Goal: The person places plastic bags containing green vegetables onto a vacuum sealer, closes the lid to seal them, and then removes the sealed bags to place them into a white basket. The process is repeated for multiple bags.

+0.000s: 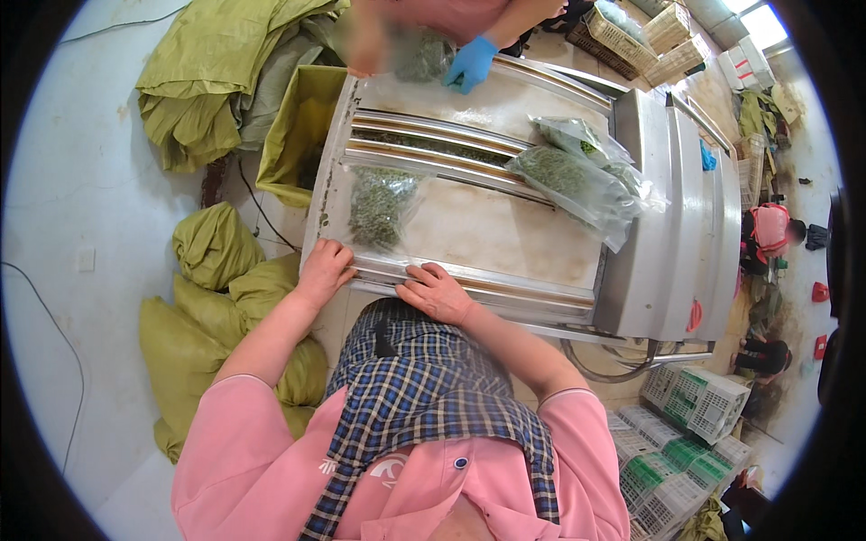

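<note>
Resting at the near rail [532,296] of a metal machine [663,216], my left hand [327,270] and right hand [437,294] have bent fingers [342,256]; I cannot tell whether they pinch anything. A clear bag of greens [379,209] lies just beyond.

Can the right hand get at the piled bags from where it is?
Probably yes: the right hand rests by the near rail, and only the flat plate seems to lie between, though it may need to stretch.
</note>
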{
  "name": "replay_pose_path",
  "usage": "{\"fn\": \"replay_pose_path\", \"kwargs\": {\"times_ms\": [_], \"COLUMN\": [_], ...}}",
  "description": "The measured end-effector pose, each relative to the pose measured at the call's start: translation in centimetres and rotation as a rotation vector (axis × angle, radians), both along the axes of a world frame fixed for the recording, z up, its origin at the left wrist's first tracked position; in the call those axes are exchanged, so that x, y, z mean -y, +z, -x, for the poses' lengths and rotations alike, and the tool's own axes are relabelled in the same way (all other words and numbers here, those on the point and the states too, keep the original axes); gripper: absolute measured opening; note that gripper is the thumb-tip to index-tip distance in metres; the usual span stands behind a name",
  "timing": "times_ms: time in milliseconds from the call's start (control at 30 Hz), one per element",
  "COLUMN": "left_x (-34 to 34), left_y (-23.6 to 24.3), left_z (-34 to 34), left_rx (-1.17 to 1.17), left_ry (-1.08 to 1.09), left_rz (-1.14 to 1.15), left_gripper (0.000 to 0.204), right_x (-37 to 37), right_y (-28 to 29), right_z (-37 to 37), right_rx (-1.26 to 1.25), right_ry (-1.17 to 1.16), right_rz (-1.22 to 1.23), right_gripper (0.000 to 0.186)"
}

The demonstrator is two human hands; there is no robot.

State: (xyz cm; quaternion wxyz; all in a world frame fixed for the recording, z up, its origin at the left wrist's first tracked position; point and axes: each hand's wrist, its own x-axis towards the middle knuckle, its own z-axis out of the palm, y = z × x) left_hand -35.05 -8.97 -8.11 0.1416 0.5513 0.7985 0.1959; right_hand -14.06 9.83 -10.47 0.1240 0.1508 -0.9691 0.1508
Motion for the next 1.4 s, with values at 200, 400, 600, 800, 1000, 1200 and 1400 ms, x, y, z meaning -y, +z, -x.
{"fn": "replay_pose_path", "kwargs": {"times_ms": [200,400,600,800,1000,1200,1400], "left_x": [0.0,0.1,-0.1,-11.0,-27.7,-33.8,-27.4], "left_y": [-0.1,1.3,2.9,3.8,2.1,-1.0,0.0], "left_z": [-0.2,0.5,0.0,-6.6,-13.9,-15.9,-10.2], "left_rx": [-0.083,0.035,-0.028,0.683,1.646,2.095,2.056], "left_ry": [-0.036,-0.115,0.054,0.377,0.544,0.621,0.446], "left_rz": [-0.011,0.009,-0.101,-0.364,-0.03,-0.133,-0.015], "left_gripper": [0.025,0.018,0.026,0.01,0.039,0.029,0.013], "right_x": [2.1,1.7,-0.1,0.1,-4.0,-8.0,-10.6], "right_y": [-1.1,-0.8,0.3,1.3,0.4,0.4,1.6], "right_z": [-0.6,0.0,1.9,1.4,-4.5,-10.4,-11.0], "right_rx": [-0.027,-0.09,0.048,-0.116,-0.179,-0.288,-0.128], "right_ry": [-0.165,-0.178,-0.264,-0.614,-1.295,-1.505,-1.27], "right_rz": [0.002,0.164,0.248,0.473,0.923,1.154,2.048], "right_gripper": [0.033,0.025,0.026,0.035,0.035,0.022,0.036]}}
